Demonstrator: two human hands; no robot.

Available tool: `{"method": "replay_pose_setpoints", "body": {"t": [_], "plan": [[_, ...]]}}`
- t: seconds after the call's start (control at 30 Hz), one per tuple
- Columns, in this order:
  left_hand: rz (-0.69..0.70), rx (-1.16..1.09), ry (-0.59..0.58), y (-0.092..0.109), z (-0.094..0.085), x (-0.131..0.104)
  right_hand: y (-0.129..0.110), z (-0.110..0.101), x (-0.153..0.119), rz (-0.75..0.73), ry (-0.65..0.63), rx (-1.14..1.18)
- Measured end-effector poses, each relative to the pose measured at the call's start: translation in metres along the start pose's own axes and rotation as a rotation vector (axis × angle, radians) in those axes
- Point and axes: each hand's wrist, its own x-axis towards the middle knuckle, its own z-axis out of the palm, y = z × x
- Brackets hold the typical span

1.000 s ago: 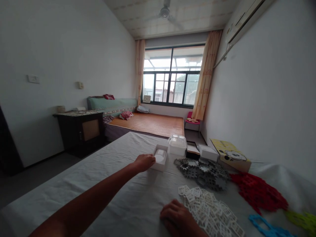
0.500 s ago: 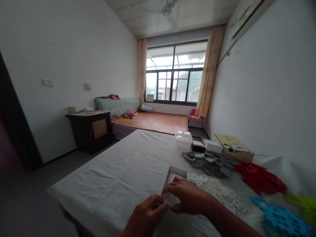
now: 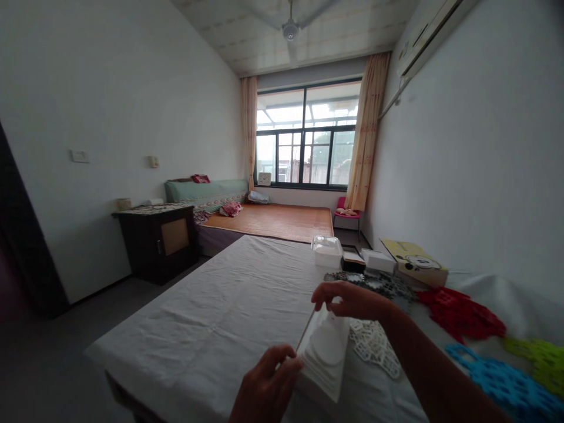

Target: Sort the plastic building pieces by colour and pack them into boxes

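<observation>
A small open box with white pieces in it, one of them round on top, is on the white-clothed table. My left hand pinches the box's near left edge between thumb and fingers. At the far edge, my right hand grips the box from above with bent fingers. A pile of white openwork pieces lies just right of the box, partly behind my right forearm.
Grey pieces, red pieces, blue pieces and green pieces lie on the right. Along the back stand a clear plastic container, a black box, a white box and a yellow box.
My right hand has moved up and away to the box's far edge, uncovering the white pieces. The box now appears tilted, and the camera view has shifted slightly.
</observation>
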Motion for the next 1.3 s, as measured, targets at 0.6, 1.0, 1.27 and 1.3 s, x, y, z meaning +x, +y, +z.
{"method": "replay_pose_setpoints", "body": {"t": [0.6,1.0,1.27,1.3], "plan": [[0.053,0.036,0.012,-0.012,0.017,-0.004,-0.011,0.034,-0.002,0.142,-0.138,-0.356],[-0.071,-0.044,-0.017,-0.003,0.014,-0.002,-0.016,-0.047,0.005,0.024,-0.104,-0.095],[0.074,-0.039,-0.002,-0.001,0.025,0.002,0.016,0.017,0.084,0.148,0.284,-0.388],[0.101,-0.035,-0.014,-0.002,0.025,0.003,0.021,0.029,0.093,0.161,0.235,-0.431]]}}
